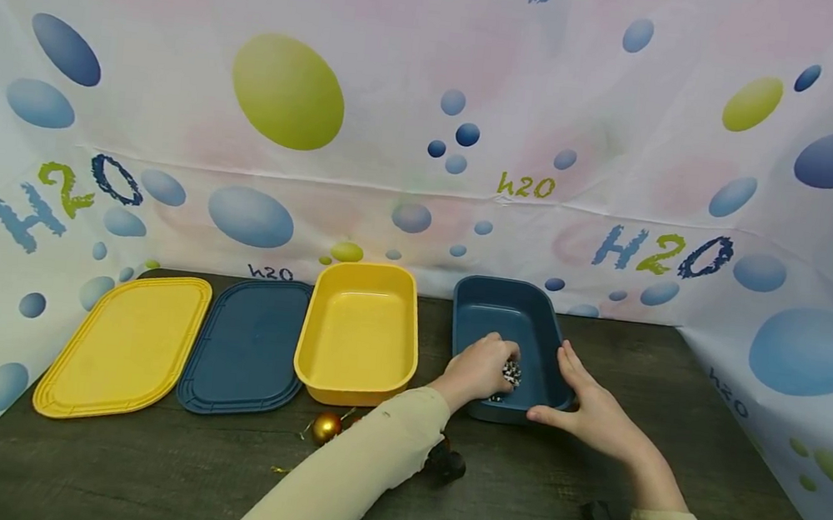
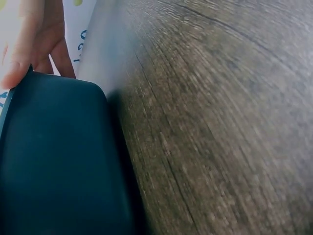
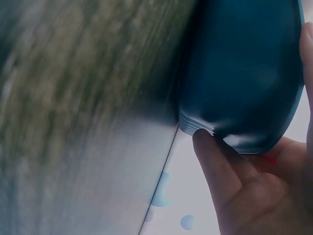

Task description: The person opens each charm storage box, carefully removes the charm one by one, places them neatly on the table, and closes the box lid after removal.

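A deep blue plastic container (image 1: 510, 302) stands on the dark table, right of centre. My left hand (image 1: 479, 371) reaches into it, fingers curled round a black-and-white speckled thing (image 1: 512, 373). Its kind I cannot tell, as the hand covers most of it. At the container's near right corner is my right hand (image 1: 601, 416), thumb on the near rim and fingers along the right wall. In the left wrist view the right hand's thumb (image 2: 18, 68) lies over the rim of the blue container (image 2: 63, 147). The right wrist view has its fingers (image 3: 215, 161) against the container's outer wall (image 3: 239, 73).
A yellow container (image 1: 358, 338) stands left of the blue one. Further left lie a blue lid (image 1: 246, 348) and a yellow lid (image 1: 123, 349). A gold bauble (image 1: 327, 427) lies by the left forearm, with other small things partly hidden there. A patterned cloth (image 1: 429, 127) hangs behind.
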Demonstrator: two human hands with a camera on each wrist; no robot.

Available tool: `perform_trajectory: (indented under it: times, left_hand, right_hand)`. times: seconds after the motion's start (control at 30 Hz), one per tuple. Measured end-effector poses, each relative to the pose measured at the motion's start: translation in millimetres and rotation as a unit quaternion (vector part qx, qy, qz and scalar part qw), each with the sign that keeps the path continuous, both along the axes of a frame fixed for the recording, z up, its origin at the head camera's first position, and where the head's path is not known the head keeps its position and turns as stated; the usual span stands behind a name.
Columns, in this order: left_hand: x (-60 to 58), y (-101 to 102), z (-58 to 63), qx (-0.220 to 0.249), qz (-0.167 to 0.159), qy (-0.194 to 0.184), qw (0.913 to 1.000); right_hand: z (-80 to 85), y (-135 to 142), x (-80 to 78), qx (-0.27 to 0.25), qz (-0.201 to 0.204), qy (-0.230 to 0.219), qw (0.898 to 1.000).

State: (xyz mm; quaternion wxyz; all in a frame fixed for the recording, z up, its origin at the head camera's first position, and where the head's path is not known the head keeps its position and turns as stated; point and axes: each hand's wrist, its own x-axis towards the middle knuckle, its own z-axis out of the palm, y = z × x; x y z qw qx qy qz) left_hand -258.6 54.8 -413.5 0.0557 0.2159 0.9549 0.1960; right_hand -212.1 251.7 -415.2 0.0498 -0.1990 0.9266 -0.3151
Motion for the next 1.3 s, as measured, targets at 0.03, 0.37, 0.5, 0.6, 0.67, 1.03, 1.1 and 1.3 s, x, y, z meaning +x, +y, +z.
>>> perform_trajectory:
  times: [0.03,0.37,0.5,0.6,0.67,1.03,1.1,1.3]
  left_hand:
    - [-0.1,0,-0.1,0.004,-0.001,0.002,1.0]
    - [-1.8,-2,1.3,0.081,-0.011,0.025,0.9963]
    - [-4.4,-8,3.1,0.158,-0.034,0.033,0.9863]
    - [-5.4,-13,6.3,0.208,-0.049,0.027,0.9765]
    - [-5.3,-18,10.0,0.229,-0.054,0.019,0.9718]
    - [4.7,-55,47.0,0.272,-0.102,-0.025,0.9565]
    - [8.2,-65,52.5,0.276,-0.116,-0.031,0.9536]
    - [26.1,-95,65.6,0.295,-0.131,-0.056,0.9449]
  right_hand:
    - [0.3,0,0.1,0.001,0.0,0.001,1.0]
    - [1.8,2,0.3,0.003,-0.002,0.002,1.0]
    - [2.1,2,0.1,0.006,-0.005,0.0,1.0]
    - [2.1,1,0.2,0.009,-0.005,-0.001,1.0]
    - [1.9,1,0.1,0.009,-0.005,-0.003,1.0]
    - [3.8,0,-0.8,0.01,-0.009,-0.004,1.0]
    - [3.5,0,-1.0,0.01,-0.01,-0.003,1.0]
    - [1.8,-1,-1.6,0.012,-0.009,-0.001,1.0]
